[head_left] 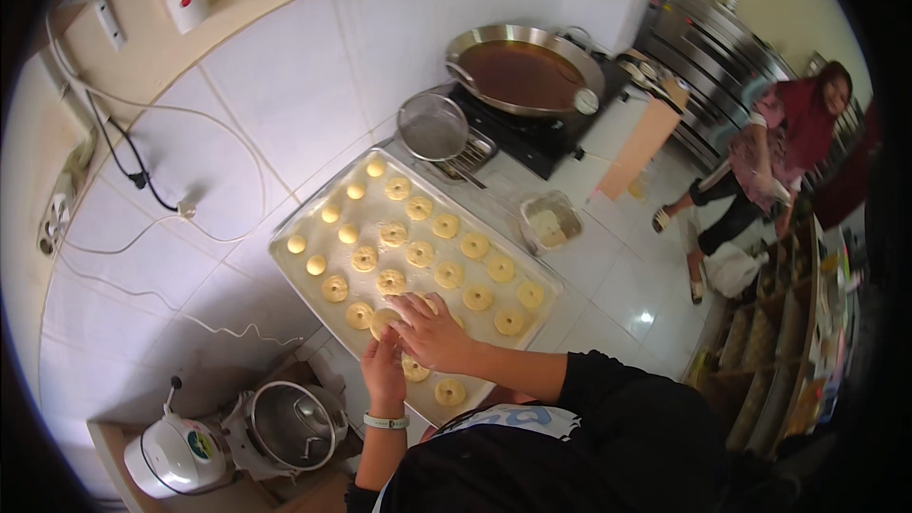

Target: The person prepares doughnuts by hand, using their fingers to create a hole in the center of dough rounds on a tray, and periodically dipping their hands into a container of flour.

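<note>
A large metal tray holds rows of pale ring-shaped dough pieces. Several round dough balls without holes lie at its far left end. Above the near left part of the tray, my left hand pinches a dough ring from below, by its near edge. My right hand is on the same dough ring, with its fingers curved over the ring's right side. Both hands hide part of the ring and some dough pieces underneath.
Beyond the tray, a wide pan of brown oil sits on a black stove. A round strainer and a plastic tub lie nearby. A mixer with a steel bowl stands lower left. Another person is at right.
</note>
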Demonstrator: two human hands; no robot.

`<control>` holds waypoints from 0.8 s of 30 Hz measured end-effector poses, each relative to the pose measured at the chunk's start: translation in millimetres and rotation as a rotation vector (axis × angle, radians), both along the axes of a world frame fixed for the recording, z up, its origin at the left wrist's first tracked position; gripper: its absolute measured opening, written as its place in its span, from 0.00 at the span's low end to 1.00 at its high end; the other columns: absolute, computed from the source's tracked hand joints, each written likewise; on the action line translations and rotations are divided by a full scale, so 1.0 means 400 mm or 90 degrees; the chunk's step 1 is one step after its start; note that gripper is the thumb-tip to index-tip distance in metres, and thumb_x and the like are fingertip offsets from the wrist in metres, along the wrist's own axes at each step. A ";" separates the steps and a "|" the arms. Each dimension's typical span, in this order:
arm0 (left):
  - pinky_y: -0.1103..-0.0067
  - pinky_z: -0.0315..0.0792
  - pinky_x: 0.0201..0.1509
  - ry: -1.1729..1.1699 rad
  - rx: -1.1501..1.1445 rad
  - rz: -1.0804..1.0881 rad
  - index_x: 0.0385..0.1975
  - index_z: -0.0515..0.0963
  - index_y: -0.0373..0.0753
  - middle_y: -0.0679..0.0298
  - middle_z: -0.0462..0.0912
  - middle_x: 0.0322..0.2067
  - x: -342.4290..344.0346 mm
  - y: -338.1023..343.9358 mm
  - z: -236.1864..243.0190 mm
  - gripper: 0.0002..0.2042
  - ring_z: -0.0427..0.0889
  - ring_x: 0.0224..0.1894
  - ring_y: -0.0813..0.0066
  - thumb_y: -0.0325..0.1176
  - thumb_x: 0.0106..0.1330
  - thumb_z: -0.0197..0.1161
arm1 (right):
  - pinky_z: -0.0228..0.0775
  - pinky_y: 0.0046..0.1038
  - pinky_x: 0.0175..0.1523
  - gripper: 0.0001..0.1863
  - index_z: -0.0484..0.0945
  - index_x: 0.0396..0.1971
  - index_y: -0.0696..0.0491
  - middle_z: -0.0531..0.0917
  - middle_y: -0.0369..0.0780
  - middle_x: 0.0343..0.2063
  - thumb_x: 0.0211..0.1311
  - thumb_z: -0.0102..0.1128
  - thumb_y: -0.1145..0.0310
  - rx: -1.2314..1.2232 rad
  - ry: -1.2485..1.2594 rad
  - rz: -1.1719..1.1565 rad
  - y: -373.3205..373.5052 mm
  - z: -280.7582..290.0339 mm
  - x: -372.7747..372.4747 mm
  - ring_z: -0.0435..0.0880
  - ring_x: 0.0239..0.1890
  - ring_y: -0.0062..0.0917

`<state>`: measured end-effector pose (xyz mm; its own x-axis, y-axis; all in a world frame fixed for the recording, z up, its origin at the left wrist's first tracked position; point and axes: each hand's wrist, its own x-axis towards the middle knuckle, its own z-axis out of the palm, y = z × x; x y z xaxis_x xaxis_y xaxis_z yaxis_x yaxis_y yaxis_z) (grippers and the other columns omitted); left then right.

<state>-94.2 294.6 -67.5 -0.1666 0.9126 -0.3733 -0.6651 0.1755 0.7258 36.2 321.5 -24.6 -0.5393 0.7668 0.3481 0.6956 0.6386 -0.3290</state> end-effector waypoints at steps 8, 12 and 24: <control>0.85 0.72 0.38 0.083 0.106 -0.182 0.39 0.76 0.31 0.63 0.81 0.34 0.000 -0.035 0.084 0.12 0.80 0.33 0.79 0.35 0.65 0.57 | 0.68 0.31 0.51 0.22 0.68 0.50 0.53 0.78 0.45 0.42 0.53 0.59 0.74 -0.484 0.543 -0.080 -0.066 0.048 0.045 0.77 0.46 0.38; 0.86 0.72 0.38 0.190 0.180 -0.230 0.43 0.75 0.30 0.61 0.81 0.35 0.018 -0.044 0.102 0.12 0.80 0.36 0.79 0.29 0.63 0.60 | 0.72 0.29 0.47 0.17 0.73 0.46 0.55 0.81 0.44 0.36 0.55 0.59 0.74 -0.313 0.401 -0.077 -0.092 0.082 0.082 0.82 0.37 0.33; 0.83 0.73 0.44 0.097 0.209 -0.293 0.46 0.74 0.28 0.59 0.80 0.38 0.126 -0.073 0.148 0.13 0.79 0.40 0.76 0.26 0.63 0.58 | 0.73 0.24 0.43 0.13 0.78 0.41 0.54 0.81 0.40 0.35 0.53 0.61 0.74 -0.242 0.472 -0.092 -0.170 0.106 0.216 0.81 0.37 0.25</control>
